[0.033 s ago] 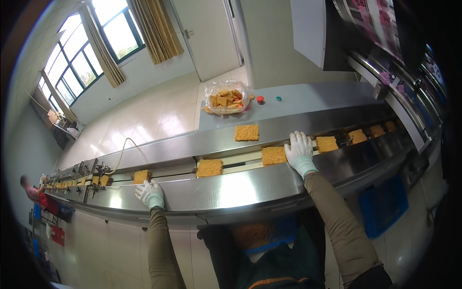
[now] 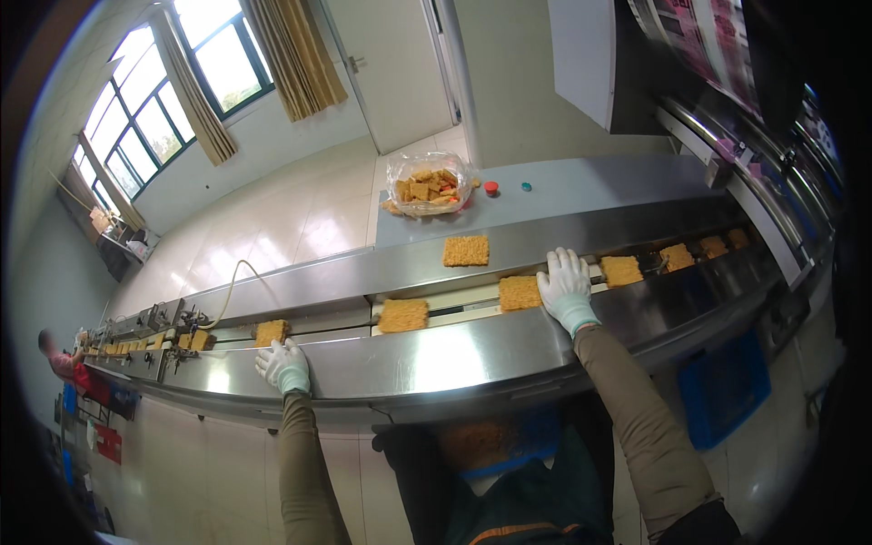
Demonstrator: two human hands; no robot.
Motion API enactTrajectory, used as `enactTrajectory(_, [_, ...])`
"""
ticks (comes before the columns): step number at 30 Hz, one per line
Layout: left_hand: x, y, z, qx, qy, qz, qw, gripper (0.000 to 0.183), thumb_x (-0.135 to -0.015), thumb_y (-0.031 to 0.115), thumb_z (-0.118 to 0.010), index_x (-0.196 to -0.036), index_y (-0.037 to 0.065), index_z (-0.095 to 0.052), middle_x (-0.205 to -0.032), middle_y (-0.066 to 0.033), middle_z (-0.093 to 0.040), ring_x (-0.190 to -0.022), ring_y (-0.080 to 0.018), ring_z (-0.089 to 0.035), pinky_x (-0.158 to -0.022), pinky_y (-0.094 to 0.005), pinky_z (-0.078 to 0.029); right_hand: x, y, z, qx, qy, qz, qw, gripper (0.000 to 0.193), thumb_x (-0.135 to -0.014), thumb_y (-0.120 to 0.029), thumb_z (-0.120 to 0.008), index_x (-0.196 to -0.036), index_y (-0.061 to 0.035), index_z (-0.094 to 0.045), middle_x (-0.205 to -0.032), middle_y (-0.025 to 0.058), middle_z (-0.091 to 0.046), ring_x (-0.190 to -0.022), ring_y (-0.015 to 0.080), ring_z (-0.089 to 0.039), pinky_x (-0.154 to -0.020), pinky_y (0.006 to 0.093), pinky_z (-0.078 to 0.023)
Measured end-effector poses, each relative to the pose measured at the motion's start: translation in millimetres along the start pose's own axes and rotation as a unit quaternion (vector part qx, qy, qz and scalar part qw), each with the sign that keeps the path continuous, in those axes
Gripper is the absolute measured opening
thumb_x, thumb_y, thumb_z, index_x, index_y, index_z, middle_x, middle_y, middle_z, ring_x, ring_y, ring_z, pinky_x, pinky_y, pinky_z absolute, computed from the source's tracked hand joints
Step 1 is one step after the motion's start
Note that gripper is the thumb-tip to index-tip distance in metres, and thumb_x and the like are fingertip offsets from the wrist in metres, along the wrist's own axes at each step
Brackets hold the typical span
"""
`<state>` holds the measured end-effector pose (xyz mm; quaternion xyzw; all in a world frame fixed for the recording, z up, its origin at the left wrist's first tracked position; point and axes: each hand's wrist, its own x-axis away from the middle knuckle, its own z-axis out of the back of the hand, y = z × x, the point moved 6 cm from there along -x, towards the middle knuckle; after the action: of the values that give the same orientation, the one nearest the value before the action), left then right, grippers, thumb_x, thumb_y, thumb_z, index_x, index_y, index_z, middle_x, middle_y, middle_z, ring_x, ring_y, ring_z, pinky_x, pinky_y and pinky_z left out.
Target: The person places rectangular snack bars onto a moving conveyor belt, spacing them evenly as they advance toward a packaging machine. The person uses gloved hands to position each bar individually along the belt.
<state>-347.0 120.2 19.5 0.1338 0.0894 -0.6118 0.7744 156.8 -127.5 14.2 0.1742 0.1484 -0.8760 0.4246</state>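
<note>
We see left hand (image 2: 283, 366) released, fingers near one cake (image 2: 271, 331); right hand (image 2: 567, 289) released, flat beside second cake (image 2: 519, 293), across conveyor (image 2: 363, 365).

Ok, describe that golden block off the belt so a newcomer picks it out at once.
Find the long steel conveyor crossing the picture, then its ledge beyond the channel. On that ledge, between the clear bag and the channel, left of the person's right hand, lies a crinkled golden block. It sits alone on bare steel, while its neighbours lie in the channel.
</note>
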Motion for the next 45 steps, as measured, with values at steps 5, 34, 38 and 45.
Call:
enactTrajectory(5, [0.2, 0.5, 0.4, 0.004, -0.007, -0.002, 1.000, 0.045, -0.090, 0.042, -0.045, -0.119, 0.010, -0.058, -0.131, -0.0244, -0.045, -0.125, -0.0391, -0.039, -0.109, -0.0454, -0.025, 0.2, 0.8, 1.6, 0.002, 0.009, 0.003, 1.000, 0.047, -0.087, -0.033, -0.051, -0.124, -0.0047, -0.050, -0.132, 0.0111, -0.048, -0.127, 0.0267, -0.038, -0.106, 0.0447, -0.027])
enactTrajectory(34, [-1.5, -2.4, -2.7, 0.006, 0.013, -0.006, 1.000, 0.047, -0.089, 0.043, -0.047, -0.119, 0.009, -0.058, -0.130, -0.0255, -0.046, -0.123, -0.0392, -0.041, -0.108, -0.0451, -0.026, -0.7, 1.0, -0.2, -0.005, -0.012, -0.007, 1.000, 0.048, -0.086, -0.033, -0.051, -0.125, -0.0049, -0.049, -0.134, 0.0110, -0.045, -0.129, 0.0264, -0.035, -0.108, 0.0449, -0.025])
enactTrajectory(38, [-2.1, -3.3, -3.5, 0.008, 0.018, -0.003, 1.000, 0.048, -0.089, 0.044, -0.046, -0.119, 0.009, -0.058, -0.130, -0.0254, -0.046, -0.123, -0.0392, -0.041, -0.108, -0.0451, -0.026, -0.7, -0.5, 1.7, -0.005, -0.018, -0.005, 1.000, 0.048, -0.087, -0.033, -0.051, -0.125, -0.0048, -0.048, -0.134, 0.0110, -0.045, -0.129, 0.0261, -0.035, -0.108, 0.0447, -0.025])
enactTrajectory(45, [-0.4, -1.6, -0.1, 0.008, 0.022, -0.011, 1.000, 0.047, -0.089, 0.043, -0.046, -0.117, 0.008, -0.059, -0.128, -0.0256, -0.047, -0.121, -0.0388, -0.042, -0.108, -0.0450, -0.027, 0.0, -0.4, 2.3, -0.004, -0.020, -0.005, 1.000, 0.048, -0.087, -0.034, -0.050, -0.126, -0.0044, -0.049, -0.134, 0.0113, -0.045, -0.129, 0.0259, -0.036, -0.108, 0.0444, -0.025])
